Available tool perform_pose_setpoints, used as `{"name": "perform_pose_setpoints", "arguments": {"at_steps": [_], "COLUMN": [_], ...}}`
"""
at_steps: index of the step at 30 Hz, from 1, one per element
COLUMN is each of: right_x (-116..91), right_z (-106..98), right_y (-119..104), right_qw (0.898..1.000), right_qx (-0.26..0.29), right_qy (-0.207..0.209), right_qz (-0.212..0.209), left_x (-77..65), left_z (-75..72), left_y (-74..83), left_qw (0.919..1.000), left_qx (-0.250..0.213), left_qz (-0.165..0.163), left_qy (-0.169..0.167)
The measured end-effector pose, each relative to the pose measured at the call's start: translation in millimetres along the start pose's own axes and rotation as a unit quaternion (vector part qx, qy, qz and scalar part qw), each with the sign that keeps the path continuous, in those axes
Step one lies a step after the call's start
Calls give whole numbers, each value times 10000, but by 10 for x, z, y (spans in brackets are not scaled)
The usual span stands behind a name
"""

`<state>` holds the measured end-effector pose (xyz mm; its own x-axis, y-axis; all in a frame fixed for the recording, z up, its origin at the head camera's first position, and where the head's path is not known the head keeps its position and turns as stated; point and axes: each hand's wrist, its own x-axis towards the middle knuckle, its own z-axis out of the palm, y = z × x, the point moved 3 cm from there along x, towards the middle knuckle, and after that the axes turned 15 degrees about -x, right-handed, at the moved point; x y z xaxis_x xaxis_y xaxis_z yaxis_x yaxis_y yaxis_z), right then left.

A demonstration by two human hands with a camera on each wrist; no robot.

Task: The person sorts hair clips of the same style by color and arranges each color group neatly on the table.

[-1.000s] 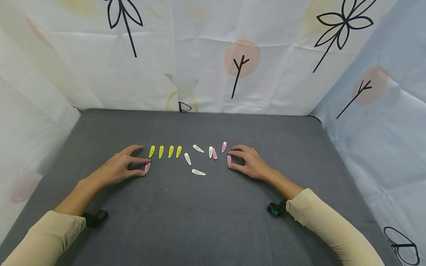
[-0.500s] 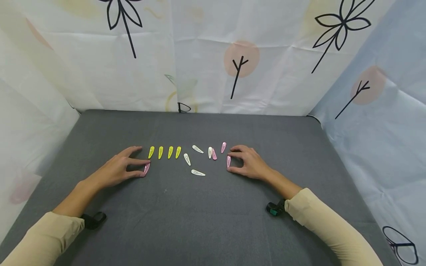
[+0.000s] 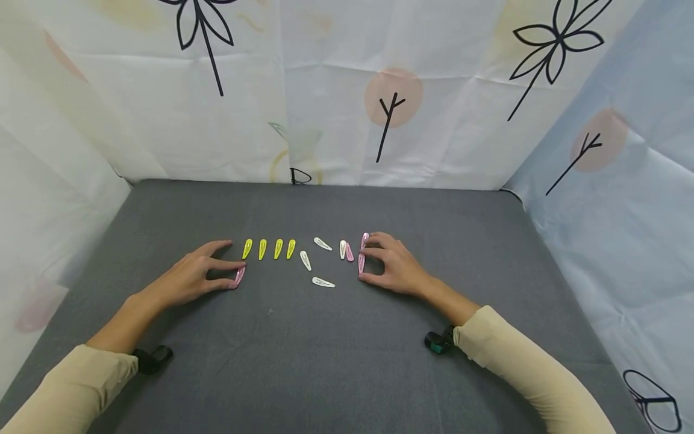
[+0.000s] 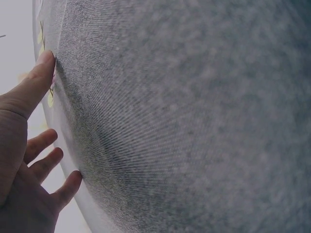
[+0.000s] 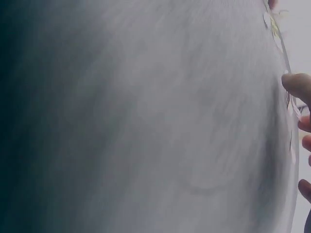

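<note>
In the head view, my left hand [image 3: 190, 274] holds a pink snap hair clip [image 3: 240, 275] between thumb and fingertip, low over the grey cloth. To the right, my right hand [image 3: 400, 265] pinches another pink hair clip [image 3: 361, 263] end to end. Right above that one lies a further pink clip [image 3: 365, 239], close to the right fingertips. A row of several yellow clips [image 3: 262, 249] runs just beyond the left fingers. Between the hands, a white clip [image 3: 343, 249] lies against a pink clip [image 3: 349, 252]. The wrist views show mostly cloth; the held clips are barely visible there.
Other white clips lie loosely about the middle: an upper one [image 3: 322, 243], one beside the yellow row [image 3: 305, 260] and a lower one [image 3: 323, 282]. The grey tabletop [image 3: 303, 361] is bounded by printed white curtains [image 3: 336, 120] at the back and sides.
My right hand has slid left with its pink clip, now close below the upper pink clip and nearer the white-and-pink pair. The left hand stays in place.
</note>
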<state>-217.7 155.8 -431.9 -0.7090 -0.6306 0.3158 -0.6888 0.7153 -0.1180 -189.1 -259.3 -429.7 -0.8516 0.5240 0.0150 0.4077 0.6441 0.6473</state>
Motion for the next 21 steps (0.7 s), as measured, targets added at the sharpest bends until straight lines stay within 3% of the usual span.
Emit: {"name": "perform_pose_setpoints", "arguments": {"at_steps": [8,14,21], "right_x": [296,554,834], "right_z": [41,144,265], "right_y": [-344,-665,-1032], "right_qw": [9994,9987,9952], "right_qx": [47,85,-280], "right_qy": [215,-215,-680], "right_qz": [-248,-446,-645], "left_x": [6,11,16], "left_z": [-1,-8,-10], "left_y": [-7,-1,-10], "left_qw": [10000,9999,9997], "left_qx": [-29,-59,-67], "left_qz": [-6,-53,-208], "left_qy": [-23,-62,-110]}}
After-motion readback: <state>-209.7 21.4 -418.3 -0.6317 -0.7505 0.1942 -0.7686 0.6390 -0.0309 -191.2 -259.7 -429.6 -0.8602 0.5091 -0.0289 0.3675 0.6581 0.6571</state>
